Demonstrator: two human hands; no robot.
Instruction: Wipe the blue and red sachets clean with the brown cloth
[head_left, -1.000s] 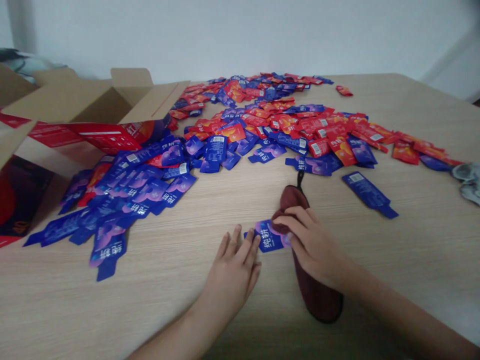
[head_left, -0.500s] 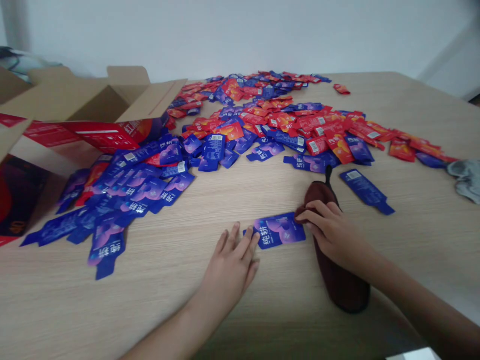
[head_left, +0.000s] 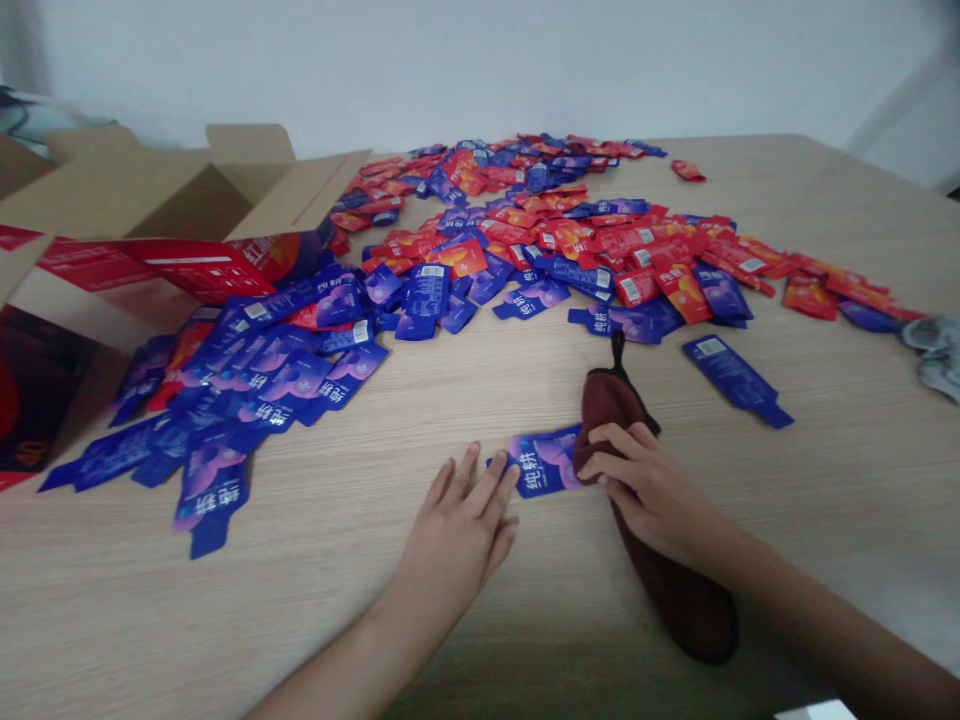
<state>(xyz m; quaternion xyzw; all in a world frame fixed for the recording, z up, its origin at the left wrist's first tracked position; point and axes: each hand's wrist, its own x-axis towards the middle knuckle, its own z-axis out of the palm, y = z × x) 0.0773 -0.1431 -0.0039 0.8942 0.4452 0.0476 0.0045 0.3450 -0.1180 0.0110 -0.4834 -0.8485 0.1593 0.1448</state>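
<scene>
A blue and purple packet (head_left: 541,462) lies flat on the wooden table. My left hand (head_left: 457,520) rests with fingers spread, its fingertips on the packet's narrow left end. Bunched in the fingers of my right hand (head_left: 645,485) is a dark red cloth (head_left: 675,600) with black edging and a loop, pressed over the packet's right end. The cloth's long lower part trails toward the table's front, partly under my right forearm. Another blue packet (head_left: 735,380) lies barcode up, to the right beyond the cloth.
Red and blue packets (head_left: 630,245) are heaped across the table's back. Blue packets (head_left: 255,375) overlap at the left, beside open cardboard boxes (head_left: 172,205). A grey cloth-like item (head_left: 937,350) sits at the right edge, and a white object (head_left: 825,710) at the bottom edge.
My right hand and the cloth have moved left and slightly nearer, covering more of the packet's right end. My left hand has stayed in place.
</scene>
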